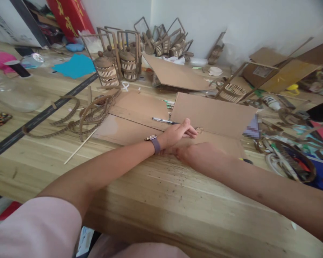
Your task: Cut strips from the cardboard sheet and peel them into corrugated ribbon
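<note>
My left hand [179, 134], with a watch [152, 139] on its wrist, rests over the opened-out cardboard [134, 130], its fingers stretched to the right. A pen [161, 120] lies on the cardboard just behind it; its far end passes out of sight by the hand. Near the left fingertips is a small brown piece [199, 130]. My right hand [195, 152] is closed, low at the cardboard's front edge and touching or very near my left wrist. Its fingers are mostly hidden, so whatever they grip cannot be made out.
Coiled brown strips [82, 118] and a thin stick [80, 146] lie to the left. Small lidded baskets [107, 71] with tall handles stand behind, near another cardboard sheet [177, 73]. Clutter with blue-handled tools [319, 172] fills the right. Dark crumbs dot the table [161, 204].
</note>
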Demonstrator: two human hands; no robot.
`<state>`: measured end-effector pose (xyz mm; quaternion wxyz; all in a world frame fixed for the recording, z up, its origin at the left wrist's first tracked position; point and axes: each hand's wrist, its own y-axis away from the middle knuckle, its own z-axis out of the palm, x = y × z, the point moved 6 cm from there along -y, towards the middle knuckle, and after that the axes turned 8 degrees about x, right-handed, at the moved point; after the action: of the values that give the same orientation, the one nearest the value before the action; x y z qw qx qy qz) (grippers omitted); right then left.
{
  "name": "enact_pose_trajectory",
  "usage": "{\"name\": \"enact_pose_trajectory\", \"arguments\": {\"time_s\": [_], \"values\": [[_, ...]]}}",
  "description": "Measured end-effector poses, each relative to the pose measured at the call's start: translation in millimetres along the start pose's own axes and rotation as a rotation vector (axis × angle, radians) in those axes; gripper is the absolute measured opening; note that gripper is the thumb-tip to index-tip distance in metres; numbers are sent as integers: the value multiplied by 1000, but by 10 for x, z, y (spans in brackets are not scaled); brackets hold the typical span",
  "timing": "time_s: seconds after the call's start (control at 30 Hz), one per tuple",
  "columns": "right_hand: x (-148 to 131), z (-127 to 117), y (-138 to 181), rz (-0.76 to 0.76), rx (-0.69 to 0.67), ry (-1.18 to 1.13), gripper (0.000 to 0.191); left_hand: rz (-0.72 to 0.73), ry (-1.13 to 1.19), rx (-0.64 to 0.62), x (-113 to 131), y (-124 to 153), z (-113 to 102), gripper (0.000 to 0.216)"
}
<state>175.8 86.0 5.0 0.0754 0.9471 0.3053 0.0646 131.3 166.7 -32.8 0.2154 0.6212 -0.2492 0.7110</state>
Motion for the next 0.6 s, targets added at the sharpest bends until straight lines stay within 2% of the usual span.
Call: {"name": "enact_pose_trajectory", "arguments": {"time_s": [0.07,0.17,0.4,0.6], "values": [[47,-2,94,14,-68,31,17,12,-4,-6,6,13,2,73],[145,-21,252,40,-83,60,26,29,-7,-3,20,26,7,73],[482,95,689,142,-153,48,24,38,-36,0,24,25,9,75],[595,129,817,182,-153,-1,29,84,-73,-52,13,14,91,76]]}}
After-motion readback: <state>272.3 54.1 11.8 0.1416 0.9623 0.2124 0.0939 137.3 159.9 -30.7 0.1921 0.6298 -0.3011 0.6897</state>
